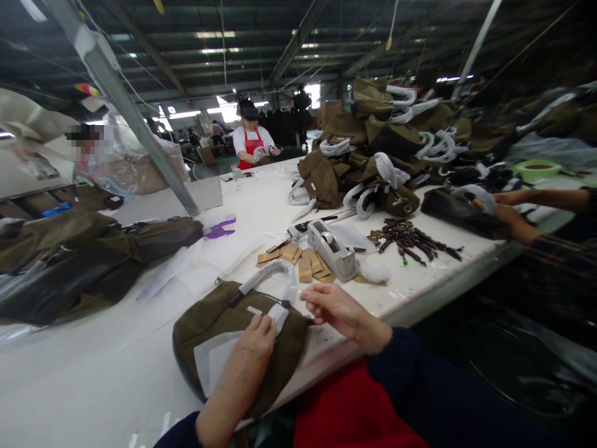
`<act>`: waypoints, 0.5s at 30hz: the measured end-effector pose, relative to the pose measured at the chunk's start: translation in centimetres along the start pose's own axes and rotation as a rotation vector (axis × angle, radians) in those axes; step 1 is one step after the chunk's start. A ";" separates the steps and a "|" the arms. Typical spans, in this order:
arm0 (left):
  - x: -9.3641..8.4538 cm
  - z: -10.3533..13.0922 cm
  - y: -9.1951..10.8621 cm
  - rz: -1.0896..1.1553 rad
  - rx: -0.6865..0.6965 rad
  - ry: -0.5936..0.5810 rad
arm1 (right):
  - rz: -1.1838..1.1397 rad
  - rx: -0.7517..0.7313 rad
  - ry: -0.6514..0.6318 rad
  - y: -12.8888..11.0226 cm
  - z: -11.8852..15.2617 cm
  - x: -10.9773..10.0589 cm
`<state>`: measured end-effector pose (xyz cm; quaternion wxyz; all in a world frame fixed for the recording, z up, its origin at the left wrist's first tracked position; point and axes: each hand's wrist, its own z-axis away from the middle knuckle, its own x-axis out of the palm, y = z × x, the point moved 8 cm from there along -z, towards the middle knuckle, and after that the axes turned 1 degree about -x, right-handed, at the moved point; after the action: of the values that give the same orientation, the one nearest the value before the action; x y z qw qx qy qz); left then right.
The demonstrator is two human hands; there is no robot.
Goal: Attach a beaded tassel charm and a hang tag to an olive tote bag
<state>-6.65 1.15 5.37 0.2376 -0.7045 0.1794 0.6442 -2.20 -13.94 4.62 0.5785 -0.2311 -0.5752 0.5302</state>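
An olive-green bag lies on the white table in front of me, its handle wrapped in white material. My left hand rests on the bag with fingers curled on the white wrapping near the lower handle end. A white sheet lies partly beneath that wrist. Just right of the handle, my right hand is raised with thumb and fingertips pinched together; a small pale bit shows at the tips, too small to name. Beyond it stand a grey tape dispenser and several brown cards.
Piled olive bags fill the table's far right; more bags lie left. Dark brown straps lie beyond the dispenser. At right, a person's hands touch a bag. Another person stands behind the table. A metal post rises left.
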 end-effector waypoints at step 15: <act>-1.3 0.6 0.1 0.097 -0.002 0.042 | 0.535 0.246 0.158 4.6 -4.6 4.3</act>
<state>-7.38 1.35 6.65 0.2014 -0.7088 0.2177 0.6401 -0.56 -7.09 1.35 0.4849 -0.3433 -0.3786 0.7097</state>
